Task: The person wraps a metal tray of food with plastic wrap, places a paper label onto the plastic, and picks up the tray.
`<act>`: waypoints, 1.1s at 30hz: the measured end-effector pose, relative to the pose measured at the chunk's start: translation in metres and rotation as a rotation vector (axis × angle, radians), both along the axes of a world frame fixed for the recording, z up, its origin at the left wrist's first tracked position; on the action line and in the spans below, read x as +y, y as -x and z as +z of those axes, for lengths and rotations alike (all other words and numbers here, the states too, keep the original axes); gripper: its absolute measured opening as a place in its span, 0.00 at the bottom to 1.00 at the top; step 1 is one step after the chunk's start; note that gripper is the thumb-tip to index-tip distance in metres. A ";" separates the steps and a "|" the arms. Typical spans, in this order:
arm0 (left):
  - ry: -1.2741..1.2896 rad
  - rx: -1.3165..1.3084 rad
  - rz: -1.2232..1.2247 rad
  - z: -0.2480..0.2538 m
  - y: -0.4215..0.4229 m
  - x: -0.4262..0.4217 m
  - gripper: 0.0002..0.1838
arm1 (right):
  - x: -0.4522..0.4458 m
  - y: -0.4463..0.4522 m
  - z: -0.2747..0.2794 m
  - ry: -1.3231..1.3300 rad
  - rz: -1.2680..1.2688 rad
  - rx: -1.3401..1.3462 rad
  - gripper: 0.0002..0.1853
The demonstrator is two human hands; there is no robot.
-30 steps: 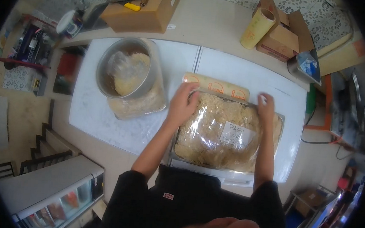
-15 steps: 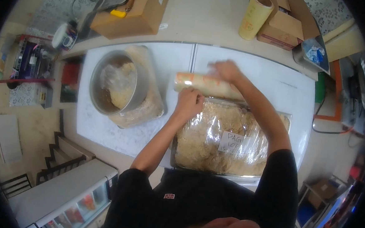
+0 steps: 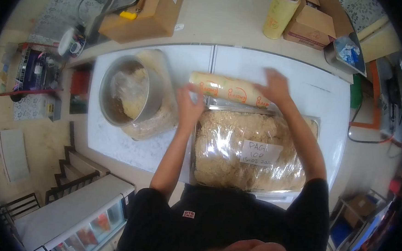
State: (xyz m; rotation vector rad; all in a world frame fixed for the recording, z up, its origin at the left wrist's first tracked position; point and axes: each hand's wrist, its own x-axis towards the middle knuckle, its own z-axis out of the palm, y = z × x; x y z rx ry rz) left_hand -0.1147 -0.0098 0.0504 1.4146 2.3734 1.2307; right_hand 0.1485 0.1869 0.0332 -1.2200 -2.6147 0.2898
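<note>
A metal tray (image 3: pixel 191 164) of crumbly tan food is covered with clear cling film (image 3: pixel 218 149), and a handwritten paper label (image 3: pixel 256 153) shows on it. Along the tray's far edge lies a cling film roll (image 3: pixel 228 89) with orange print. My left hand (image 3: pixel 190 104) is at the roll's left end, blurred, its fingers seeming apart; whether it touches the roll I cannot tell. By the roll's right end, my right hand (image 3: pixel 277 88) is open, thumb toward the roll and fingers raised and smeared by motion.
Left of the tray, a round metal pot (image 3: pixel 154 95) holding yellowish crumbs and clear plastic rests on a wrapped bundle (image 3: pixel 167 107). At the back stand a cardboard box (image 3: pixel 147 18), another cling film roll (image 3: pixel 276 19), an open carton (image 3: pixel 310 28) and a metal container (image 3: pixel 341 58).
My left hand has moved left, off the tray's film edge to the roll's end. My right hand has shifted right, from above the roll to its right end. More of the roll's print shows.
</note>
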 end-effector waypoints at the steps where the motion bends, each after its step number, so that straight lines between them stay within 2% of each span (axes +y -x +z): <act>1: -0.125 0.198 0.184 0.000 0.009 0.010 0.18 | -0.009 -0.013 0.022 0.250 -0.209 -0.191 0.40; 2: -0.031 0.034 0.201 -0.020 0.025 0.023 0.21 | -0.012 -0.024 0.045 0.493 -0.414 -0.385 0.37; 3: 0.066 -0.131 0.217 -0.041 0.040 0.032 0.25 | -0.014 -0.034 0.030 0.760 -0.386 -0.119 0.36; 5: 0.236 -0.580 0.139 -0.044 0.055 0.035 0.26 | -0.024 -0.049 -0.020 1.275 -0.306 0.445 0.33; 6: 0.309 -0.797 0.087 -0.037 0.059 0.038 0.27 | -0.022 -0.046 -0.026 1.229 -0.342 0.546 0.31; 8: 0.148 -0.867 0.100 -0.009 0.059 0.030 0.25 | -0.014 -0.029 -0.025 1.131 -0.409 0.765 0.28; 9: 0.086 -0.904 0.112 0.004 0.055 0.014 0.24 | -0.017 -0.019 -0.009 1.065 -0.379 0.765 0.27; 11: -0.019 -0.921 0.116 0.030 0.044 -0.021 0.22 | -0.024 -0.005 0.050 0.929 -0.305 0.746 0.25; 13: -0.148 -0.919 0.062 0.062 0.031 -0.045 0.20 | -0.030 -0.003 0.086 0.891 -0.247 0.882 0.24; 15: -0.251 -0.921 -0.028 0.081 -0.004 -0.082 0.19 | -0.041 -0.015 0.106 0.885 -0.206 0.951 0.23; 18: -0.311 -0.924 -0.064 0.110 -0.087 -0.141 0.17 | -0.067 -0.060 0.120 0.716 -0.119 0.895 0.24; 21: -0.304 -0.923 -0.136 0.093 -0.138 -0.209 0.18 | -0.141 -0.114 0.156 0.692 -0.166 0.745 0.24; 23: -0.239 -0.904 -0.133 0.084 -0.166 -0.256 0.18 | -0.185 -0.149 0.146 0.629 -0.156 0.761 0.23; 25: -0.150 -0.888 -0.145 0.063 -0.191 -0.303 0.19 | -0.240 -0.177 0.162 0.659 -0.154 0.774 0.22; 28: -0.091 -0.862 -0.160 0.050 -0.221 -0.358 0.20 | -0.310 -0.209 0.153 0.623 -0.229 0.873 0.20; 31: -0.111 -0.926 -0.118 0.043 -0.239 -0.397 0.20 | -0.367 -0.236 0.128 0.509 -0.290 0.674 0.19; 33: -0.186 -1.002 -0.116 0.034 -0.243 -0.422 0.19 | -0.401 -0.239 0.115 0.550 -0.350 0.751 0.19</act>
